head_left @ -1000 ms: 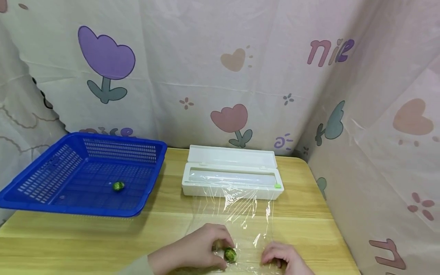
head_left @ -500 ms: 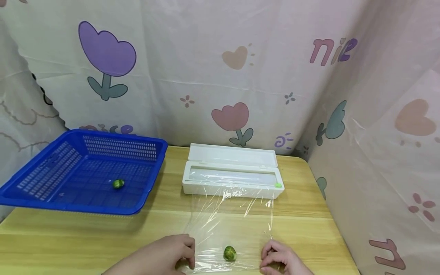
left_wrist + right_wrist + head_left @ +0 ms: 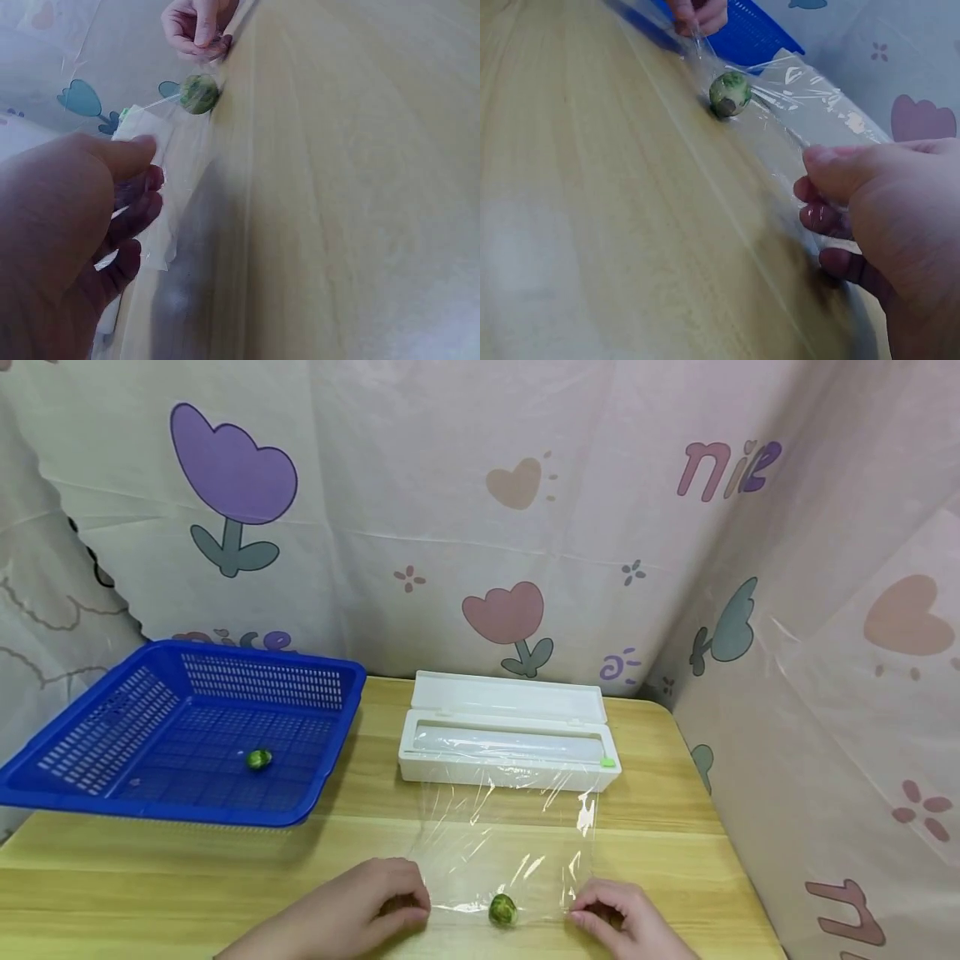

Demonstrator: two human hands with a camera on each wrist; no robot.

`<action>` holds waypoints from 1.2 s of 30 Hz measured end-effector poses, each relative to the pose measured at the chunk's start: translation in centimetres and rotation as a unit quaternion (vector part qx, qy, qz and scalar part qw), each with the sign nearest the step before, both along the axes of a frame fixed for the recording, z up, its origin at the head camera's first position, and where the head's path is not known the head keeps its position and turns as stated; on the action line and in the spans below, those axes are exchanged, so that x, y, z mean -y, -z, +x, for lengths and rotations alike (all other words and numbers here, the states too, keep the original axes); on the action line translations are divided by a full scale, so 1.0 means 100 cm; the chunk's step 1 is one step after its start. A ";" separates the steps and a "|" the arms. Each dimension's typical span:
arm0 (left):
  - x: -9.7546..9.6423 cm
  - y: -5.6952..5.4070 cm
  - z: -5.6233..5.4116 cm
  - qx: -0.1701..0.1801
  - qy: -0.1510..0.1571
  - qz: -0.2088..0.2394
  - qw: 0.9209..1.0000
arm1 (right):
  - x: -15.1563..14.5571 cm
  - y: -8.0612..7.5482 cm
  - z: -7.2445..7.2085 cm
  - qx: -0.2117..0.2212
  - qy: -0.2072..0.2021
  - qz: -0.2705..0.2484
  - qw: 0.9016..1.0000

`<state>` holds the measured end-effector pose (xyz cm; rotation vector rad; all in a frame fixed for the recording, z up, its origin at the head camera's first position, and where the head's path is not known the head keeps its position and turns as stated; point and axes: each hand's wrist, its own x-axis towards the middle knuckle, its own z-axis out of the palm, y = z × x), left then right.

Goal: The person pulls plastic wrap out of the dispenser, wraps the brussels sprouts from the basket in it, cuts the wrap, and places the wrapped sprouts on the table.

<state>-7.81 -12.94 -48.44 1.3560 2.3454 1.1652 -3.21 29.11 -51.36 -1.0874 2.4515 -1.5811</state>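
Observation:
A clear sheet of cling film (image 3: 480, 852) stretches forward from the white dispenser box (image 3: 510, 774), which has its lid up. A small green Brussels sprout (image 3: 502, 910) sits at the film's near edge, midway between the hands. My left hand (image 3: 367, 902) pinches the film's near left corner between thumb and fingers. On the other side, my right hand (image 3: 626, 917) pinches the near right corner. Both wrist views show the film drawn taut by the sprout (image 3: 730, 94). Whether the film passes over or under the sprout is hard to tell.
A blue slotted basket (image 3: 217, 814) stands at the left, with another Brussels sprout (image 3: 258, 759) inside. A green slider (image 3: 607, 762) sits at the box's right end. Behind the wooden table (image 3: 660, 827) hangs a printed curtain (image 3: 360, 468).
My left hand has left the sprout and moved left to pinch the film's left corner. The film's near edge has shifted back toward the box. My right hand stays near the right corner.

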 end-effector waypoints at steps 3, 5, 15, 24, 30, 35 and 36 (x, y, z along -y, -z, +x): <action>-0.001 0.004 -0.003 0.047 -0.026 0.020 0.998 | 0.002 -0.004 -0.001 0.016 0.022 0.018 0.999; -0.002 0.005 -0.005 0.063 -0.047 0.027 0.997 | 0.003 -0.005 -0.002 0.019 0.037 0.027 0.999; -0.006 0.006 -0.011 0.077 -0.119 0.004 0.990 | 0.011 -0.013 -0.006 0.119 0.151 0.048 0.980; -0.011 0.008 -0.016 0.078 -0.181 -0.013 0.980 | 0.022 -0.010 -0.012 0.147 0.273 0.001 0.951; -0.007 0.008 -0.015 0.042 -0.212 -0.008 0.976 | 0.025 -0.012 -0.013 0.119 0.356 0.003 0.927; -0.005 0.009 -0.015 0.029 -0.219 -0.005 0.975 | 0.026 -0.008 -0.012 0.076 0.375 0.053 0.922; -0.005 0.009 -0.015 0.031 -0.216 -0.004 0.976 | 0.027 -0.008 -0.012 0.066 0.377 0.062 0.922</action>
